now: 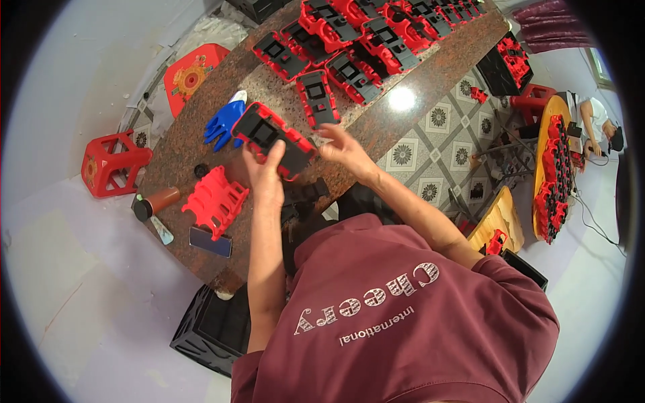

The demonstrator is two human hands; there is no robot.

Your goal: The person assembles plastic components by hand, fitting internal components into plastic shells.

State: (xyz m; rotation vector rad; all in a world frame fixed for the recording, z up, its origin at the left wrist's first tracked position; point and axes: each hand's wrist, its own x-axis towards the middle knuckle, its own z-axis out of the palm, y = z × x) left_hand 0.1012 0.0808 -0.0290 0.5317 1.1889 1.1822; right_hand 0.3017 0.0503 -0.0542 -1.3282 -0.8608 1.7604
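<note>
My left hand [267, 176] grips a red plastic housing with a black panel [261, 133], thumb across the panel and fingers beneath. The piece is held tilted over the near part of the stone table. Just right of it, my right hand [344, 153] has its fingers spread and seems to hold nothing. Those fingertips are close to the piece's right edge; whether they touch it I cannot tell. Beyond them lies a similar red and black housing [317, 99] on the table. A stack of red shells [216, 200] without black panels rests left of my left wrist.
Many more housings [349, 67] cover the table's far part. Nearby are a blue glove [227, 122], a bottle [158, 203] and a dark phone [210, 242]. Red stools [115, 163] stand at left, a black crate [213, 330] below. Another person [596, 124] sits right, by a round table [541, 201].
</note>
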